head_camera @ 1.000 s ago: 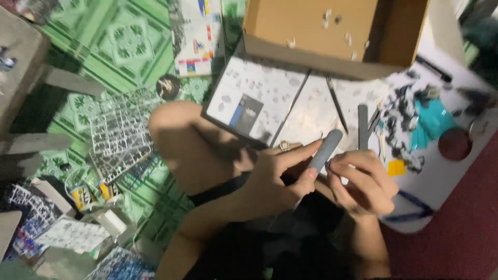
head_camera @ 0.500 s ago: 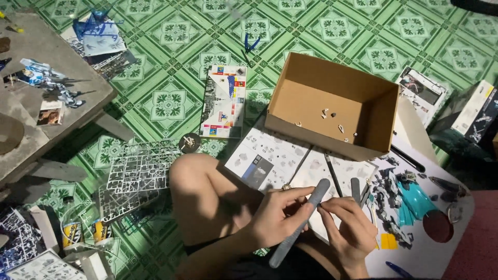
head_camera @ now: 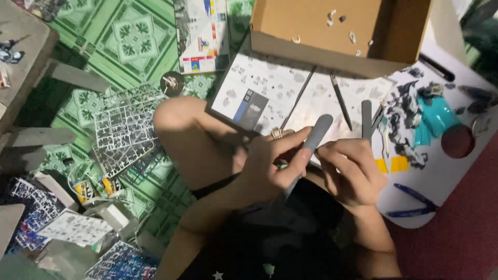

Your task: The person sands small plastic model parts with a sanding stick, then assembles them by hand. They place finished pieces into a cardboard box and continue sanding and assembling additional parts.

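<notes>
Floor point(head_camera: 129, 36): green patterned tiles, dimly lit. Red mat point(head_camera: 456, 243) at right. Grey table point(head_camera: 26, 57) upper left, its legs casting shadow.

Open cardboard box point(head_camera: 316, 23) at top, small pale bits inside. Printed instruction sheets point(head_camera: 259, 93) spread below box. Grey plastic parts frame point(head_camera: 122, 129) on green patterned floor point(head_camera: 129, 41). Two blue pens point(head_camera: 412, 199) on white board point(head_camera: 446, 171), beside teal piece point(head_camera: 436, 116).
</notes>
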